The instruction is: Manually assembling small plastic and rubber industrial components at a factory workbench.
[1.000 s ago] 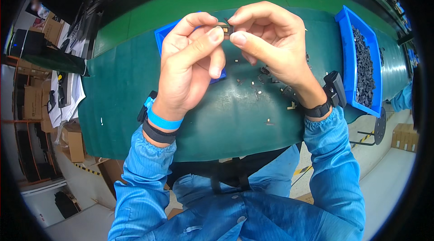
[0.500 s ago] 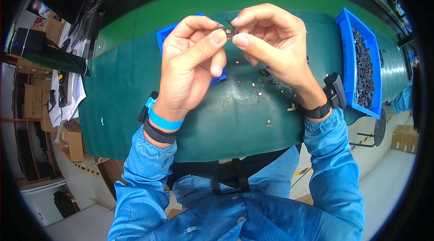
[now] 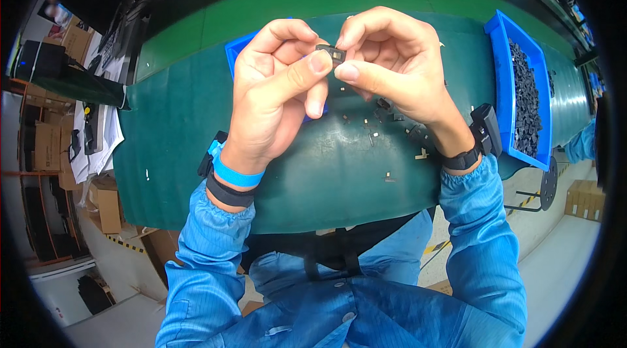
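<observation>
Dark part point(image 3: 335, 55) pinched from both sides

The left hand point(image 3: 269, 96) and right hand point(image 3: 406, 70) cover its ends, leaving finer detail unclear; most of a blue tray point(image 3: 236, 49) hides behind the left. Green tabletop point(image 3: 176, 152) spreads left of that hand, its near edge bodyward of both. A blue bin point(image 3: 547, 110) stands right of the right hand. Both clamp the part between their fingertips.

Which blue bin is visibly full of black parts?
The right bin, its black parts in plain view; the left hand hides most of the other bin.
</observation>
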### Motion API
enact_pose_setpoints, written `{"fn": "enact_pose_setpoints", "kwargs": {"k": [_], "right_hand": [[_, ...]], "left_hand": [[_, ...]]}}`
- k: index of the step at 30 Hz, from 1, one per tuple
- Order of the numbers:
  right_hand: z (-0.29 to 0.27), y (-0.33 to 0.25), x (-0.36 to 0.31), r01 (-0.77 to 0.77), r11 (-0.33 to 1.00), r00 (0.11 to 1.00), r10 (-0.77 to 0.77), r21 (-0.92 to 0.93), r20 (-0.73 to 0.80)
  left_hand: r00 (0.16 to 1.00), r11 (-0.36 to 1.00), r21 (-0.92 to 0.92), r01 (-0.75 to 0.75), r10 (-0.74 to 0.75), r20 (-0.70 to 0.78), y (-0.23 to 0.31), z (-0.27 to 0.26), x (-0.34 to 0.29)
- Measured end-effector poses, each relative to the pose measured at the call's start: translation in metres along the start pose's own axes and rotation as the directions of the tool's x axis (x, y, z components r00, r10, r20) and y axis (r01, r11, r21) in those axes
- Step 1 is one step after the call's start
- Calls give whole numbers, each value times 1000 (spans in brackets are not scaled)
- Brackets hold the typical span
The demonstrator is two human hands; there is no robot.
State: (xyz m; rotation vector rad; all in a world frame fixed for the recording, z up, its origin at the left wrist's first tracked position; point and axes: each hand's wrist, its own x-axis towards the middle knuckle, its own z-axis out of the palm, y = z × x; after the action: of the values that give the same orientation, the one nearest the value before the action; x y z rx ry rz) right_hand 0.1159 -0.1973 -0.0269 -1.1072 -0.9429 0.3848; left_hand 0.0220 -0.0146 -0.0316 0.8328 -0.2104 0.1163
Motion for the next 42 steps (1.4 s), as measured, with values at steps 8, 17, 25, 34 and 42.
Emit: {"fn": "enact_pose_setpoints", "kwargs": {"k": [8,17,25,34,42], "right_hand": [[0,4,0,78,993,997,-77,-93,7],[4,12,4,143,979,989,-135,-143,64],[3,8,1,39,993,999,-38,-116,17],[3,10,3,15,1000,1000,-15,-17,4],[6,8,2,14,997,1000,-16,-79,-18]], "left_hand": [[1000,1000,-2,0,0,30,0,-2,0],[999,999,-39,-10,11,34,-3,-5,-1],[1000,999,-45,-17,17,-5,-6,-1,0],[997,995,69,-76,78,-20,-8,-2,1],[991,980,161,-117,126,-47,-10,1,1]]}}
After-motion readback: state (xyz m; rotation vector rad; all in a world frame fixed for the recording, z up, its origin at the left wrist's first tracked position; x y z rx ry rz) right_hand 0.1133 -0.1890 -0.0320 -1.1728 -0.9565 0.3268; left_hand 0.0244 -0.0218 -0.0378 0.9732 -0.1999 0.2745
